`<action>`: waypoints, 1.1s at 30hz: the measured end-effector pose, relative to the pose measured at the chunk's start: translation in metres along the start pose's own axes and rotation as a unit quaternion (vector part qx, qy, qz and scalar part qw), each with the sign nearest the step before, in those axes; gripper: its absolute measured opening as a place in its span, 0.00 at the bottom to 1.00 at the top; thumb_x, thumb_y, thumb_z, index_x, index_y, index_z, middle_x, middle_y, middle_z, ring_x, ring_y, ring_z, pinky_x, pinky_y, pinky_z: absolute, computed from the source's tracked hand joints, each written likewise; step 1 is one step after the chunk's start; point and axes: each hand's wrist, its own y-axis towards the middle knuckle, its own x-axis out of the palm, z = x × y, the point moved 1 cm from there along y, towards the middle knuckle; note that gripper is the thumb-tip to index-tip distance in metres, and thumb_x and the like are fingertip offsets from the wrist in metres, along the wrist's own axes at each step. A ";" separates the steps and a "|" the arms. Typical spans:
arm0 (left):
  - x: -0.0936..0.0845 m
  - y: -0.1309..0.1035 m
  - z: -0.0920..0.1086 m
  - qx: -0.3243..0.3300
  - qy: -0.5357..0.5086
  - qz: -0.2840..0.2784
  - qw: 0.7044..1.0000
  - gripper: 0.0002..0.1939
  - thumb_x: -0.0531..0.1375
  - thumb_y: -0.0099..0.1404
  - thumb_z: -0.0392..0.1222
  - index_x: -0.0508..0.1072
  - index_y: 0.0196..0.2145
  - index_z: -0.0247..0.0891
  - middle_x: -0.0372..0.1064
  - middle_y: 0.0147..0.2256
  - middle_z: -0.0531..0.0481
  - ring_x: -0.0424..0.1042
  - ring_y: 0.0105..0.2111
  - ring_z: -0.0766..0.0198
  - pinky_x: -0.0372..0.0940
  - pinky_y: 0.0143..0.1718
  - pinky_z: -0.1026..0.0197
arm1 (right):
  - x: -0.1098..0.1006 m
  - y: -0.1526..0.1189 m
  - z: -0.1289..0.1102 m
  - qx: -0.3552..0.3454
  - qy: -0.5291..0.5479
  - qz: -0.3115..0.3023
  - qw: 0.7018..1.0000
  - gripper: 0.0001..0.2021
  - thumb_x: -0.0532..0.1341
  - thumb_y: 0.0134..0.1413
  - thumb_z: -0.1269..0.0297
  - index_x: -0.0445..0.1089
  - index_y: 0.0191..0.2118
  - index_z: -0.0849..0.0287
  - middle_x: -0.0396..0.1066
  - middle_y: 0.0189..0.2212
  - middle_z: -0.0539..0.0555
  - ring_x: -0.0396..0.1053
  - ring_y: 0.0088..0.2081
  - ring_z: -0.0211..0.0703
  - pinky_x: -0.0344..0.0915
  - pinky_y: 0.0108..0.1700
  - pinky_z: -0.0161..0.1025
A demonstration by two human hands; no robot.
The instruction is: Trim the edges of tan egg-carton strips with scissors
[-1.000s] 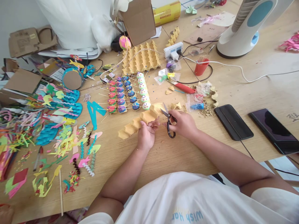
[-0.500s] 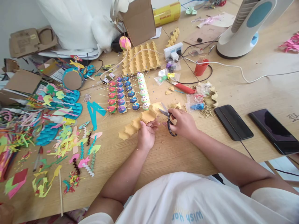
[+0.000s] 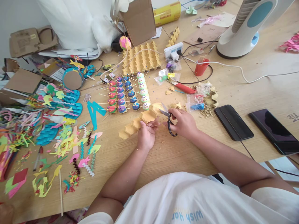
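Note:
My left hand (image 3: 146, 136) is closed round a yellow strip of egg carton (image 3: 133, 127), a row of cup shapes slanting up to the right. In my right hand (image 3: 184, 123) is a pair of black-handled scissors (image 3: 170, 121), fingers through the loops. The parted blades are at the strip's right end. Just beyond stand rows of painted caterpillar-like egg-cup strips: red (image 3: 112, 101), purple (image 3: 121, 99), blue (image 3: 132, 95) and white dotted (image 3: 143, 90). Another yellow carton piece (image 3: 176, 105) lies partly hidden behind my right hand.
A larger egg tray (image 3: 142, 59) lies behind the painted rows. To the right are a red cup of sticks (image 3: 201, 67), a power strip (image 3: 173, 49), a red utility knife (image 3: 184, 88), two phone-like black devices (image 3: 233, 123) and a white fan (image 3: 243, 31). Paper scraps (image 3: 63, 137) cover the left side.

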 end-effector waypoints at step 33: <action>-0.002 0.001 -0.001 0.015 -0.014 -0.010 1.000 0.30 0.55 0.69 0.68 0.80 0.35 0.38 0.82 0.39 0.43 0.77 0.32 0.66 0.63 0.29 0.64 | 0.000 0.002 0.005 0.018 0.006 -0.027 0.999 0.16 0.61 0.64 0.47 0.71 0.45 0.55 0.71 0.27 0.51 0.64 0.28 0.43 0.53 0.32 0.37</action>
